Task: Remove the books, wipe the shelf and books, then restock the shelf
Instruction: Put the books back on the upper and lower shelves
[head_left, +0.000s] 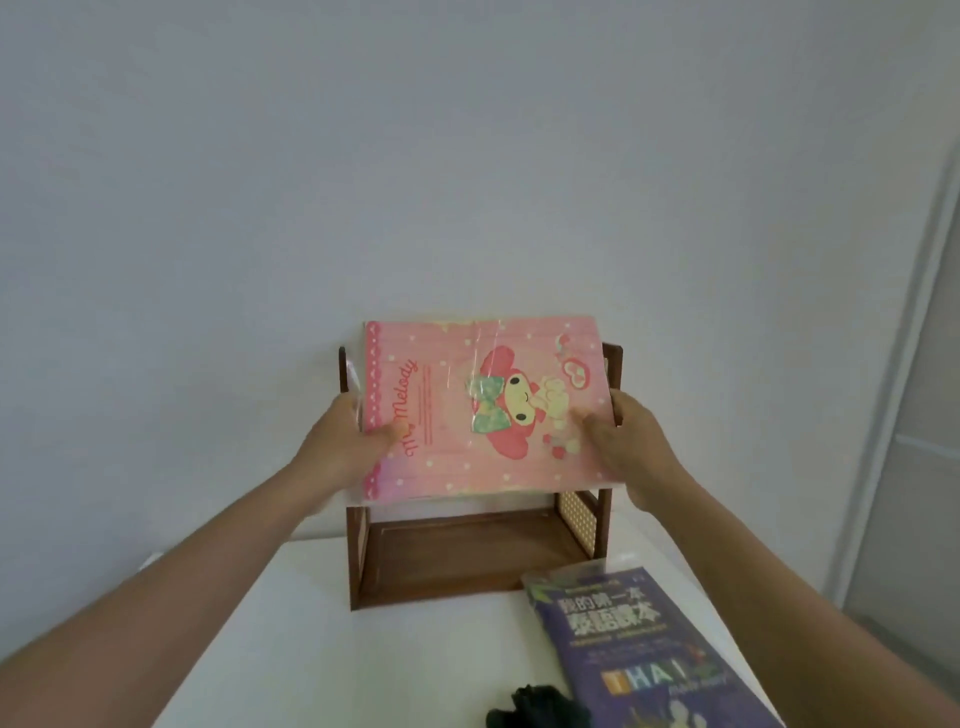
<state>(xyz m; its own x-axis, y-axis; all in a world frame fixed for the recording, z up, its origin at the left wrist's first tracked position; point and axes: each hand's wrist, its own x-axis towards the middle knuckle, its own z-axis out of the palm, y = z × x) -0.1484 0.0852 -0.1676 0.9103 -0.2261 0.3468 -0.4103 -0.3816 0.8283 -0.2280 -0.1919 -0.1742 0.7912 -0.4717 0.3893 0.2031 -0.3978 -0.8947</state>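
A pink cartoon-print book (483, 405) in a clear plastic sleeve is held up in front of the small dark wooden shelf (457, 551). My left hand (345, 441) grips its left edge, thumb on the cover. My right hand (631, 441) grips its right edge, thumb also on the cover. The book hides the shelf's upper level; the lower level shows bare wood. A purple language book (639, 649) lies flat on the white table (311, 649) at the right front of the shelf. A dark cloth (537, 709) lies bunched at the table's near edge.
The shelf stands against a plain pale wall (467, 156). A white door frame or cabinet edge (909, 415) runs down the right side. The table's left edge falls away near my left forearm.
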